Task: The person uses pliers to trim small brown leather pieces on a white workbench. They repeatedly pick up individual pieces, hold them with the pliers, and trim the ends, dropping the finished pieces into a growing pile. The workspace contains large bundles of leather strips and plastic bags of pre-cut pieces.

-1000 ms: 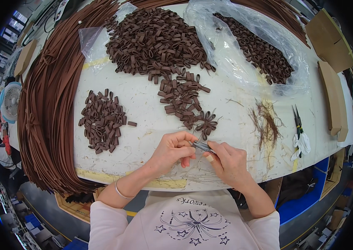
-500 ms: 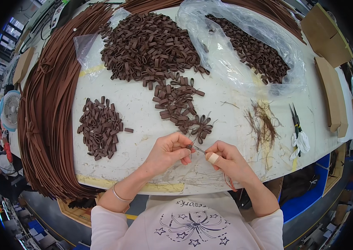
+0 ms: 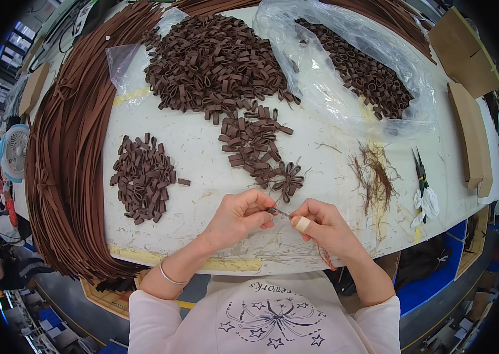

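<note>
Pinching a small dark piece (image 3: 271, 210), the person's left hand (image 3: 242, 218) sits beside the thin metal tool (image 3: 284, 214) gripped in the right hand (image 3: 322, 226), toward the worktop (image 3: 332, 177)'s near edge; brown loops (image 3: 214, 65) lie heaped toward its far edge.

Low in the frame, your shirt (image 3: 232, 333) is matt pale cloth; your bracelet (image 3: 168, 274) is smooth, shiny metal. Just right of centre, your slim tool (image 3: 283, 213) looks like grey metal. The brown loops (image 3: 214, 65) at upper centre and long strips (image 3: 66, 159) down the left look matt. The plastic bag (image 3: 320, 85) at upper right is clear, wrinkled, glossy. Your pale tabletop (image 3: 326, 177) looks smooth but scuffed; the far-right cardboard (image 3: 469, 141) is matt.
</note>
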`<action>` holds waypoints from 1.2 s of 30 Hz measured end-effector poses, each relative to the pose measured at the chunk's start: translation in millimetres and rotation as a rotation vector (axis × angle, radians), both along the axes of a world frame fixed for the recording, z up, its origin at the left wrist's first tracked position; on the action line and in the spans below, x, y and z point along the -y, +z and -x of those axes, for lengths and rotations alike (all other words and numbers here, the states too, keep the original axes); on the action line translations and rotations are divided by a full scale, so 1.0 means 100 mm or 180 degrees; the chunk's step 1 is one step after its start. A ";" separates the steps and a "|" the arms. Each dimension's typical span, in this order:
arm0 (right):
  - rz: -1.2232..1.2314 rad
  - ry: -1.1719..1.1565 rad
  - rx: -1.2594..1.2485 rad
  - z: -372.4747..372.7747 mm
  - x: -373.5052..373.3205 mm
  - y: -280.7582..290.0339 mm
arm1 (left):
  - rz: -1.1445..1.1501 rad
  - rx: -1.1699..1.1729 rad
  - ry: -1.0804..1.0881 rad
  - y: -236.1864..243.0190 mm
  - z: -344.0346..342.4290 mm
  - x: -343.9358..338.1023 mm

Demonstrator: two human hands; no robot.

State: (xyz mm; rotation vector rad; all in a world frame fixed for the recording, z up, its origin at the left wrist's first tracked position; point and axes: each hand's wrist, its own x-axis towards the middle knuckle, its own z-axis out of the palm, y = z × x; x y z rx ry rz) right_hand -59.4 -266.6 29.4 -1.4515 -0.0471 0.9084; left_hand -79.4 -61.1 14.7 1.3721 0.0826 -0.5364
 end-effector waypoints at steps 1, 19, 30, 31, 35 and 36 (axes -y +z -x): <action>0.0058 0.0025 0.0087 0.00 0.00 0.01 | -0.0042 -0.0029 -0.0028 0.00 0.00 0.01; 0.0298 -0.0372 0.0976 -0.05 -0.07 0.12 | 0.0894 -0.0333 -0.0043 -0.04 -0.05 -0.07; 0.0857 -0.0082 0.2991 0.03 -0.29 -0.07 | 0.1073 -0.0444 0.0033 0.00 -0.04 -0.02; 0.0810 -0.0116 0.2740 0.03 -0.28 -0.05 | 0.1142 -0.0507 -0.0012 -0.01 -0.04 -0.03; 0.0740 -0.0533 0.2047 -0.01 -0.11 0.04 | 0.1609 -0.0949 0.0352 0.05 -0.06 0.01; 0.0744 -0.0699 0.1948 -0.02 -0.02 0.04 | 0.1705 -0.0973 0.0380 0.05 -0.06 -0.01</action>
